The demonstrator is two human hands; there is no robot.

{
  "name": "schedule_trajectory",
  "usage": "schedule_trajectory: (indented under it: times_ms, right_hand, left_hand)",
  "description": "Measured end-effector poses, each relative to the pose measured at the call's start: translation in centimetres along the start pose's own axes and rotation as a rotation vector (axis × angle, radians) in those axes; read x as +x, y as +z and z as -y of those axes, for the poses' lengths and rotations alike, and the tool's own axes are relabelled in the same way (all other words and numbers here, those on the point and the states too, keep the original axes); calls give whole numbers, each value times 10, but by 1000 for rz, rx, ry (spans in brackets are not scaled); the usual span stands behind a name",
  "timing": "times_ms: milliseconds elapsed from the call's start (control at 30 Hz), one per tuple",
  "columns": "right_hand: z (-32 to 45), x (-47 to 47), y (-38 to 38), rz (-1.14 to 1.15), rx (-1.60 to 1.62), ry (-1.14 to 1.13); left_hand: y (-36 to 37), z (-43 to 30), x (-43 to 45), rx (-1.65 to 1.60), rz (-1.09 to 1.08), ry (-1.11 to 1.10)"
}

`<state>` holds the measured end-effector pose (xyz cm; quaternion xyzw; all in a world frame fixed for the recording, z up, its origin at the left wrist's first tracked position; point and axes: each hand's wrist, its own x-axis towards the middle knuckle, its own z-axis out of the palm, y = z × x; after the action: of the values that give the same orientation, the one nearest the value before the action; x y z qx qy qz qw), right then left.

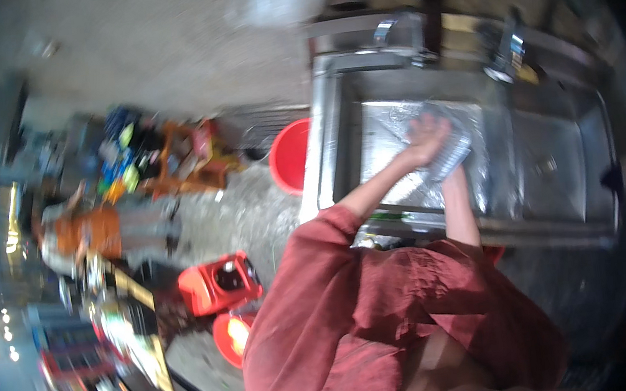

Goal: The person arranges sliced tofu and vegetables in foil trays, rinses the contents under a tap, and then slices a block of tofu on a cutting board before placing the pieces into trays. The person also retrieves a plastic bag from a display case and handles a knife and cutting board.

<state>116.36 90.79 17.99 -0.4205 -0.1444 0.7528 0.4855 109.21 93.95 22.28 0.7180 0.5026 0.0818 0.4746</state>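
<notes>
Over the larger basin of a stainless steel sink (317, 154), my left hand (429, 137) lies with its fingers spread against a clear, ribbed container (450, 154) that looks like plastic. My right forearm (459, 208) reaches in from below, and its hand is hidden behind the container, so its grip cannot be told. The container is tilted and blurred. Shiny, wet-looking metal shows around it at the bottom of the basin (388, 146).
Two taps (387, 33) (506, 60) stand along the sink's far edge, with a smaller basin (550, 168) on the right. Left of the sink are a red tub (292, 157), a red plastic stool (219, 284) and a person in an orange apron (88, 232).
</notes>
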Motion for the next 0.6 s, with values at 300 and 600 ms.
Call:
schedule_trajectory:
  times_ms: [300, 600]
  right_hand:
    - [10, 32, 9, 75, 22, -76]
    - [10, 43, 18, 123, -10, -99]
  left_hand:
    - [-26, -66, -10, 576, -243, 91]
    - [-1, -37, 6, 578, -293, -76]
